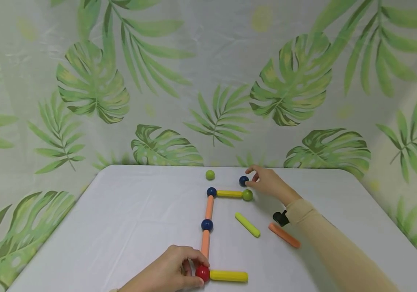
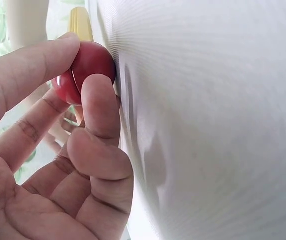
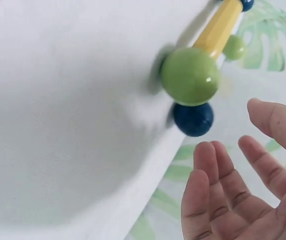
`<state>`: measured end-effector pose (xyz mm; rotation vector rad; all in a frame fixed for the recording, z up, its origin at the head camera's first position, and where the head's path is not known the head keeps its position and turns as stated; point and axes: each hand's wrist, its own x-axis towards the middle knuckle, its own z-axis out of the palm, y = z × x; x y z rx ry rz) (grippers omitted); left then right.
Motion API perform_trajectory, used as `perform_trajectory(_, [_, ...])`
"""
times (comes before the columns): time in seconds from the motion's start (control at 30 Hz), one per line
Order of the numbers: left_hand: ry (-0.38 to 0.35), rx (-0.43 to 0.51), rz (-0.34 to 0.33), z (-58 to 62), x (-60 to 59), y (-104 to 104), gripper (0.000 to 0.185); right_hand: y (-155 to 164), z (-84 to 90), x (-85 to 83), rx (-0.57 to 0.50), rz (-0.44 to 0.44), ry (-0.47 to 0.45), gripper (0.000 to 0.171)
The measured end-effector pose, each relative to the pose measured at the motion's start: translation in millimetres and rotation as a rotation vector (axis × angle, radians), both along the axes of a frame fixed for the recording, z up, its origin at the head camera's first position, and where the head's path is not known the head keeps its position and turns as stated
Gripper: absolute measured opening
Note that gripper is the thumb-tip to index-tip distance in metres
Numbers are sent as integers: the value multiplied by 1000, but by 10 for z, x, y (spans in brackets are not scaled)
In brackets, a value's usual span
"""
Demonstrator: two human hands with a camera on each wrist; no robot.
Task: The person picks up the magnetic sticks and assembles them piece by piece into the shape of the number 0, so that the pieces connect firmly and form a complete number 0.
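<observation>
left hand (image 1: 168,269) at the near edge of the bench (image 1: 128,219), thumb and forefinger pinching the red ball (image 1: 203,273); pinch confirmed in the left wrist view, red ball (image 2: 83,72) pressed against the white cloth. right hand (image 1: 268,183) at the far side, fingers relaxed and spread, tips just beside the loose dark blue ball (image 1: 243,181); contact not certain from the head view, and in the right wrist view the fingers (image 3: 217,175) stand apart from that blue ball (image 3: 193,119), nothing gripped.

frame of rods and balls partly laid flat: far side formed by a blue ball (image 1: 211,192), a yellow rod (image 1: 229,194) and a green ball (image 1: 247,195); left side formed by an orange rod (image 1: 209,207), a middle blue ball (image 1: 207,224) and a second orange rod (image 1: 205,242) running down to the red ball; near side begun with another yellow rod (image 1: 228,276) joined to the red ball. judged roughly half done: right side absent, near yellow rod without an end ball.

loose pieces lying inside and beside the open frame: a yellow-green rod (image 1: 247,224), an orange rod (image 1: 284,235), a small green ball (image 1: 210,174) near the far edge.

bench covered in plain white cloth; behind and around it, a pale curtain (image 1: 208,81) printed with large green leaves. beige sleeve (image 1: 336,251) on the right arm, with a black wrist mount (image 1: 280,218).
</observation>
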<state>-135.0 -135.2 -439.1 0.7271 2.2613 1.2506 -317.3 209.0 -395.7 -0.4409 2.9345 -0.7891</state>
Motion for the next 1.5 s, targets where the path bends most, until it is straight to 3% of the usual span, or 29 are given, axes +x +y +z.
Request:
perform_trajectory(0.33, [16, 9, 2, 2, 5, 16, 23, -20, -86, -238, 7, -56, -81, 51])
perform_trajectory(1.0, [18, 24, -9, -18, -1, -6, 23, -23, -230, -429, 11, -9, -94, 39])
perform_trajectory(1.5, [-2, 31, -6, -2, -7, 2, 23, 60, -165, -275, -4, -20, -88, 34])
